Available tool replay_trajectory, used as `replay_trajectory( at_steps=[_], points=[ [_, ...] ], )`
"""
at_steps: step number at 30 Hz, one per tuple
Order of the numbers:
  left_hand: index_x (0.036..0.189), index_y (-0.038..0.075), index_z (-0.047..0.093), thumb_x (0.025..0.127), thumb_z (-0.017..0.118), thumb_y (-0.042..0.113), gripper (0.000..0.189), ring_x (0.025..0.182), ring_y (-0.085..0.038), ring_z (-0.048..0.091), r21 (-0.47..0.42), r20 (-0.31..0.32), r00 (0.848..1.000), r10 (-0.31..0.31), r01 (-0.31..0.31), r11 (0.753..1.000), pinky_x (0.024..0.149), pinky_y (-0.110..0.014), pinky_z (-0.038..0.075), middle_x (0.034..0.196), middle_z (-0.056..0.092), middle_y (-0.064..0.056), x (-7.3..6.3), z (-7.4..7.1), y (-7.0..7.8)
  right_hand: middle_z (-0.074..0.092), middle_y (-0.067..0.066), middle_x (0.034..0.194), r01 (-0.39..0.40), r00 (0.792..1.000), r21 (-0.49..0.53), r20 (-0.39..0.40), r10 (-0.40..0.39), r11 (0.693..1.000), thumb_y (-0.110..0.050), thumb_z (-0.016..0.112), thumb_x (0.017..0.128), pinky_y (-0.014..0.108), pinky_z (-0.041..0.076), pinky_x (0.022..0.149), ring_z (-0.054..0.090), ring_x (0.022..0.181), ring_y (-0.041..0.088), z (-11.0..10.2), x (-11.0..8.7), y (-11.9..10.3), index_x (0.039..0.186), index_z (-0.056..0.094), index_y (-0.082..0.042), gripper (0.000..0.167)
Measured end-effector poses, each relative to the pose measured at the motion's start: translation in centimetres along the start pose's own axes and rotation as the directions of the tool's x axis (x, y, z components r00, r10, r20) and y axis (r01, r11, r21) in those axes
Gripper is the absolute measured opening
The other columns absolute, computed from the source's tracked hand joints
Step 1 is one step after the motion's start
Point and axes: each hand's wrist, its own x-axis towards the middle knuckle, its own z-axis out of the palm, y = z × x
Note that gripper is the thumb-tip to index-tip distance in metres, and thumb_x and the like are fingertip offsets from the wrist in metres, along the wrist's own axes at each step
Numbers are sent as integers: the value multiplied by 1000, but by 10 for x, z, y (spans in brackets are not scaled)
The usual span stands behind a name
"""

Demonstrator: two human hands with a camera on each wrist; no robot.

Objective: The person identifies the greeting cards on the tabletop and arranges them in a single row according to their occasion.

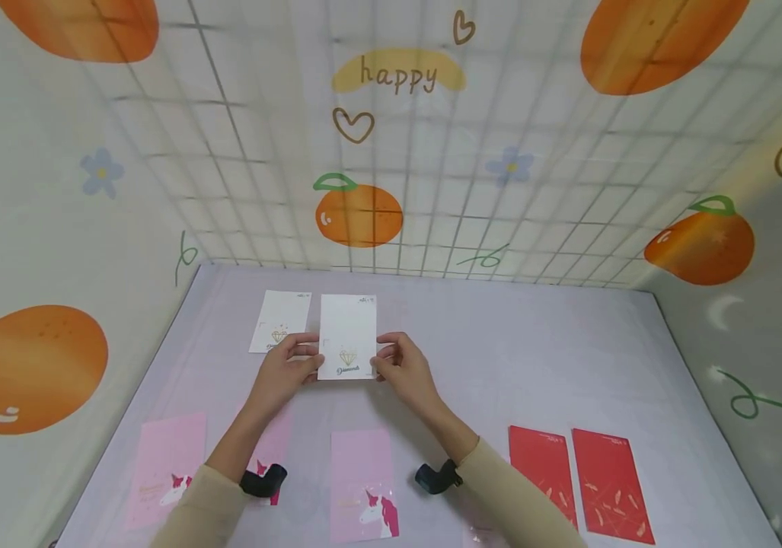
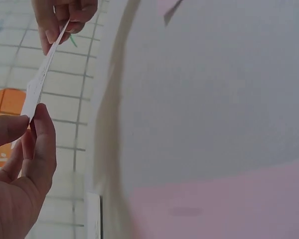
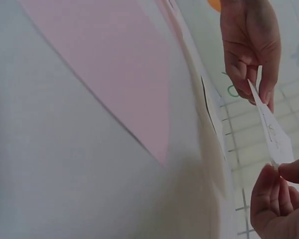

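A white card [image 1: 347,335] with a gold diamond drawing and the word "Diamonds" is held up above the table by both hands. My left hand [image 1: 289,364] pinches its left edge between thumb and fingers. At the opposite edge, my right hand [image 1: 406,368] grips it the same way. Seen nearly edge-on, the card [image 2: 46,74] looks thin in the left wrist view. A second white card [image 1: 284,312] of the same design lies on the table just left of it, its lower part partly covered by my left fingers.
Pink unicorn cards lie along the near side: one at left [image 1: 167,457], one in the middle [image 1: 363,472], others partly hidden by my arms. Two red cards, one inner [image 1: 534,449] and one outer [image 1: 613,483], lie at right. Printed curtain-like sheets [image 1: 253,190] surround the lilac-white table [image 1: 541,342].
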Motion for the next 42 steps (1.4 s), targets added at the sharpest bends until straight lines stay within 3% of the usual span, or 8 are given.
replay_trajectory(
  at_steps=[3, 7, 10, 15, 19, 27, 42],
  points=[
    [129, 9, 61, 91, 72, 12, 39, 90, -23, 70, 50, -21, 1000, 13, -12, 999, 74, -35, 59, 111, 65, -14, 14, -5, -1, 62, 22, 96, -17, 1000, 17, 8, 16, 1000, 5, 68, 89, 53, 58, 72, 65, 78, 37, 5, 13, 1, 126, 58, 2, 39],
    [128, 8, 62, 91, 72, 12, 38, 88, -23, 71, 150, -52, 997, 53, -45, 988, 73, -34, 59, 109, 69, -14, 32, -12, -7, 62, 19, 96, -15, 1000, 10, 19, 15, 1000, 8, 66, 89, 50, 59, 72, 66, 76, 30, 12, 29, 6, 126, 59, 2, 39],
    [128, 6, 63, 92, 71, 12, 38, 88, -22, 71, 213, -68, 994, 80, -64, 975, 72, -30, 56, 109, 70, -14, 44, -18, -12, 63, 11, 96, -6, 1000, -35, 20, 7, 999, 5, 67, 88, 40, 59, 69, 65, 75, 19, 16, 40, 9, 126, 61, -2, 39],
    [128, 5, 63, 91, 70, 13, 38, 93, -24, 71, 301, -71, 994, 83, -58, 952, 75, -30, 52, 107, 71, -13, 59, -23, -15, 67, 8, 100, -28, 999, -148, 17, 31, 989, -1, 70, 88, 29, 55, 69, 64, 87, 19, 23, 52, 13, 127, 63, -4, 40],
    [128, 4, 64, 91, 70, 12, 38, 100, -28, 68, 348, -62, 995, 76, -50, 936, 81, -36, 52, 107, 71, -14, 68, -25, -18, 68, 8, 101, -45, 999, -182, 15, 48, 982, -2, 69, 89, 29, 54, 73, 65, 93, 23, 28, 59, 18, 126, 64, -2, 38],
    [127, 1, 63, 92, 69, 14, 38, 108, -31, 65, 383, -61, 998, 31, -5, 924, 91, -43, 51, 113, 68, -17, 75, -26, -26, 68, 9, 101, -61, 998, -220, 20, 67, 974, -3, 70, 88, 30, 53, 77, 64, 94, 23, 36, 70, 25, 123, 65, 2, 35],
    [126, -3, 63, 92, 69, 11, 38, 100, -27, 64, 445, -39, 998, 39, -18, 895, 84, -39, 52, 108, 69, -14, 72, -24, -28, 66, 5, 99, -70, 995, -281, 45, 85, 957, -7, 70, 90, 31, 52, 81, 62, 95, 21, 39, 70, 27, 123, 65, 3, 35]
  ],
)
